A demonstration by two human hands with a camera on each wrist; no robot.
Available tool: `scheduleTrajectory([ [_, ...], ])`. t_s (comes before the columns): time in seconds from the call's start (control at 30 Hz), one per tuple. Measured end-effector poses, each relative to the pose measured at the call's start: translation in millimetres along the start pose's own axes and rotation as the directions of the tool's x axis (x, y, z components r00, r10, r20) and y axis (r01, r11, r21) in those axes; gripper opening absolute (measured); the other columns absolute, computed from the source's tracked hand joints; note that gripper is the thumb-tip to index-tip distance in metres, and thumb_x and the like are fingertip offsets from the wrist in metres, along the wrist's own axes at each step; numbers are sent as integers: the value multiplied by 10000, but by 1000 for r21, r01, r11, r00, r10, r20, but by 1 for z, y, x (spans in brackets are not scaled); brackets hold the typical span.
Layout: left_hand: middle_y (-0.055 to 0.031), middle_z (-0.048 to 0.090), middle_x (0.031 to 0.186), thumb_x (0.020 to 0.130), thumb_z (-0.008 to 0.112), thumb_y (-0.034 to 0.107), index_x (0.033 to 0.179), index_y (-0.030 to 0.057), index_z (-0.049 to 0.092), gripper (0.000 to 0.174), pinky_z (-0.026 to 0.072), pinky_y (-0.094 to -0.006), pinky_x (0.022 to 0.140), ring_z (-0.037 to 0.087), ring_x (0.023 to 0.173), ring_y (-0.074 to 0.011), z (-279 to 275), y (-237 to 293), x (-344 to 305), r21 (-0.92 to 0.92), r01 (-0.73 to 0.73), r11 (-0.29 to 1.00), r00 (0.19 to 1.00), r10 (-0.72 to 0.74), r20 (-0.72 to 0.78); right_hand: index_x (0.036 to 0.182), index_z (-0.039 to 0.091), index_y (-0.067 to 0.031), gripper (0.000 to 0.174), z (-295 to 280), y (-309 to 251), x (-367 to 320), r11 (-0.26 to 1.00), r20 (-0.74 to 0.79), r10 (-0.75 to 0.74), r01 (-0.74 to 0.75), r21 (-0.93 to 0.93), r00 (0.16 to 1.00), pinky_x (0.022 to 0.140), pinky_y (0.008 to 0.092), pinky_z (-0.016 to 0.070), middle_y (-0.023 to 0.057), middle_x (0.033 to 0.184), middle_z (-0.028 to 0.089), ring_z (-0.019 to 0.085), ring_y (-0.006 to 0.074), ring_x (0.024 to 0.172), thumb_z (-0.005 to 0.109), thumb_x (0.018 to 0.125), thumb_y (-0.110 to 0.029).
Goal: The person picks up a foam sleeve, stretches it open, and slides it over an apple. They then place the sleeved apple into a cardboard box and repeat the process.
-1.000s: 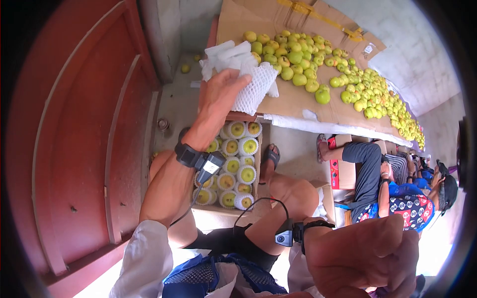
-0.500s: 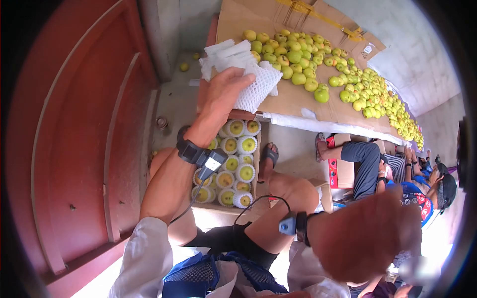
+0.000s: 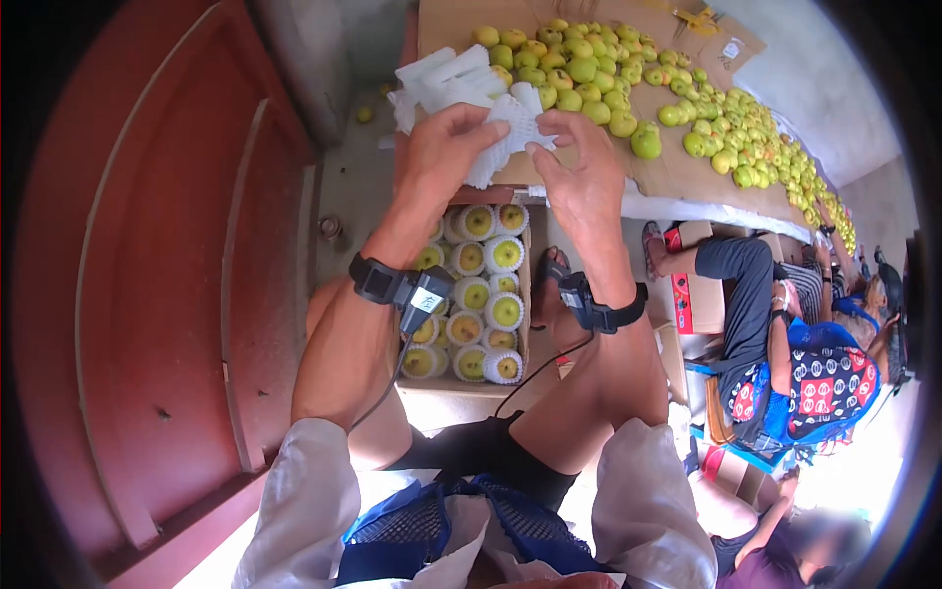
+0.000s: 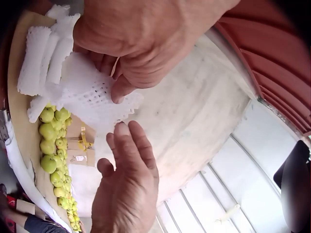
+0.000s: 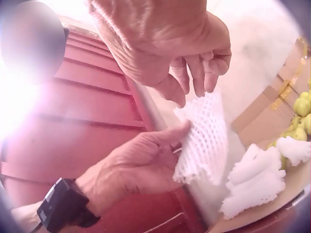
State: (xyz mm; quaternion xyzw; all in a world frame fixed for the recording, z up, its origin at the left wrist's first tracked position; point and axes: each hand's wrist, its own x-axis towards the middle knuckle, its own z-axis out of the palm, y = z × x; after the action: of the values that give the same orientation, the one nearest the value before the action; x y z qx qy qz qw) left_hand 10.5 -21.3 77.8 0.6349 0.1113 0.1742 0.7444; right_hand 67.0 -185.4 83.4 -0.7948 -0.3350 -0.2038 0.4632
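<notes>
My left hand (image 3: 442, 157) grips a white foam net sleeve (image 5: 206, 141), its thumb lying across the mesh. In the right wrist view the sleeve is flattened and empty-looking. My right hand (image 3: 589, 182) is at the sleeve's free edge, fingers loosely bent and fingertips right by the rim. A small gap shows between those fingertips and the mesh in the left wrist view. More foam sleeves (image 3: 449, 77) lie stacked on the cardboard-covered table just beyond the left hand. Loose green-yellow apples (image 3: 584, 69) spread over the table to the right.
Below the table edge, a box (image 3: 451, 388) holds rows of apples in foam sleeves. A red door (image 3: 157, 245) stands at left. Other people sit at right, by a red and white carton (image 3: 697, 299). The cardboard sheet (image 3: 667, 172) covers the table.
My right hand has swung from the lower right up to the sleeve. The left hand keeps holding the sleeve, which is now tilted differently. The head view has shifted slightly.
</notes>
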Motion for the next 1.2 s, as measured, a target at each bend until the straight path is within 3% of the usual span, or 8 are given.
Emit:
scheduleTrajectory([
  [0.07,1,709,944,903,750,155,1032,15,728,191,494,-237,742,618,828,-65,0,0,1,14,12,1000,1000,-12,-3,1073,651,-69,298,-1,1,1,999,-6,42,-42,11,999,790,373,514,84,967,700,645,257,886,758,800,-118],
  [0.17,-73,648,1093,914,721,186,1118,-13,685,287,681,-350,612,665,958,-170,-3,5,-1,98,29,995,997,-36,64,1060,670,-59,288,-1,3,2,988,62,115,-120,93,991,742,385,517,83,874,700,654,255,829,766,802,-144],
  [0.27,3,705,928,907,747,147,1021,5,732,183,491,-239,738,610,822,-64,0,-7,5,151,-13,989,999,7,36,1067,699,-65,301,1,10,-1,994,110,109,-109,-8,988,702,386,520,83,807,695,658,262,774,772,813,-208],
  [0.57,-26,717,934,926,741,161,1072,-7,734,223,540,-246,730,657,824,-84,-3,-18,15,282,-49,958,990,9,143,991,741,-88,259,-10,26,6,975,233,222,-212,-66,947,679,367,512,103,821,704,668,263,743,740,857,-309],
  [0.7,-77,716,1040,1001,645,313,1149,-30,695,377,544,-299,866,673,956,-149,0,-12,14,129,69,989,988,-86,131,961,716,-73,263,-15,36,9,933,322,235,-306,189,917,737,319,490,33,857,709,648,172,779,723,862,-316],
  [0.77,-109,701,1136,1032,579,400,1218,-40,657,484,527,-331,948,661,1055,-182,-6,-9,15,-2,83,997,977,-81,199,951,704,-77,265,-17,44,11,788,404,214,-402,467,889,779,300,474,-20,889,701,625,127,813,721,856,-324],
  [0.87,-140,641,1280,1052,495,476,1306,-51,583,591,483,-374,1030,609,1181,-220,1,-16,17,-172,239,956,933,-178,311,947,696,-95,202,-30,38,10,639,522,286,-566,521,803,794,282,445,-65,944,672,582,90,849,712,871,-281],
  [1.2,-113,648,1265,966,691,228,1311,-13,580,435,515,-390,987,631,1158,-220,1,-13,6,-404,366,838,874,-159,460,1204,656,-38,283,-26,51,-1,496,437,423,-607,622,794,661,249,432,33,1049,689,586,72,851,610,951,-155],
])
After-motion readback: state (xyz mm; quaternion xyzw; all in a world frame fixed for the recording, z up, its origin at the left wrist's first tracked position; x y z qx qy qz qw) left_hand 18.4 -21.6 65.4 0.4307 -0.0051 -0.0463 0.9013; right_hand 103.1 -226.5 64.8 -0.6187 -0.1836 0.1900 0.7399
